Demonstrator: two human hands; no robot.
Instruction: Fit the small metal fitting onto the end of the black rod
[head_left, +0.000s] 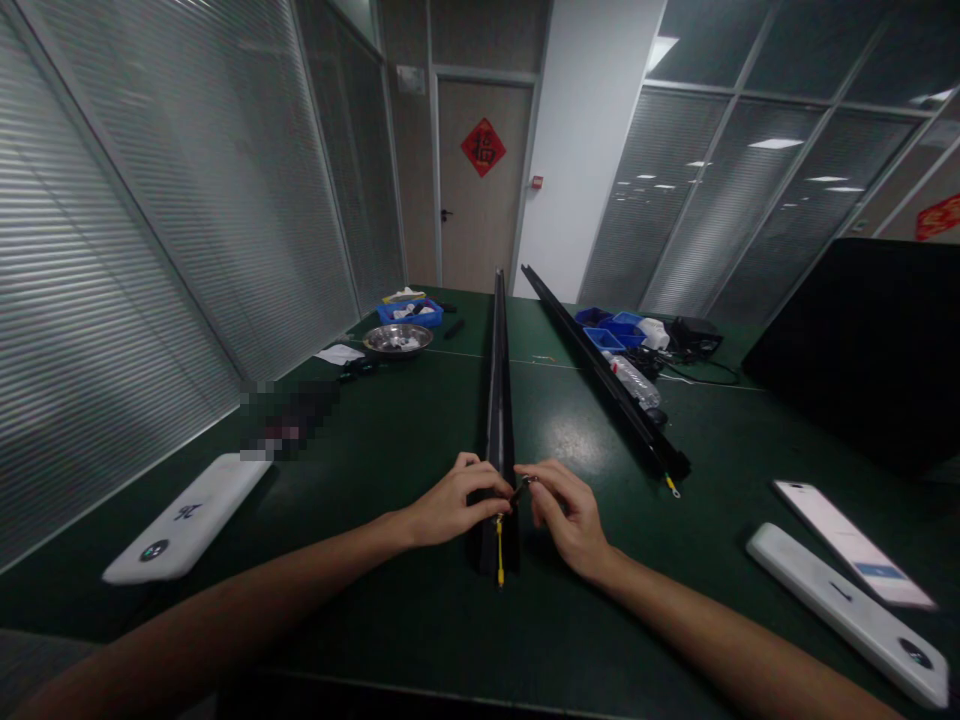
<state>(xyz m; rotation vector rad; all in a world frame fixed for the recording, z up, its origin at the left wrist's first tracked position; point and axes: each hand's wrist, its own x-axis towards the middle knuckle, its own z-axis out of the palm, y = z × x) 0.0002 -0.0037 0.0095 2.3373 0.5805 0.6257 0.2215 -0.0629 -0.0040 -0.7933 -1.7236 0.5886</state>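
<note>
A long black rail (498, 400) runs away from me along the middle of the green table. From its near end hangs a short yellow wire (500, 553) with a small terminal. Over that end, my left hand (463, 500) has its thumb and fingers pinched on a small dark piece. My right hand (566, 510), just right of the rail, closes its thumb and forefinger on a small metallic part (527, 481) touching the same spot. Both parts are too small to name.
A second black rail (600, 370) lies slanted at the right, beside a plastic bottle (636, 382) and blue bins (604, 340). At the back left are a metal bowl (397, 340) and blue tray (410, 314). White devices (851, 610) and a phone (855, 540) lie nearer.
</note>
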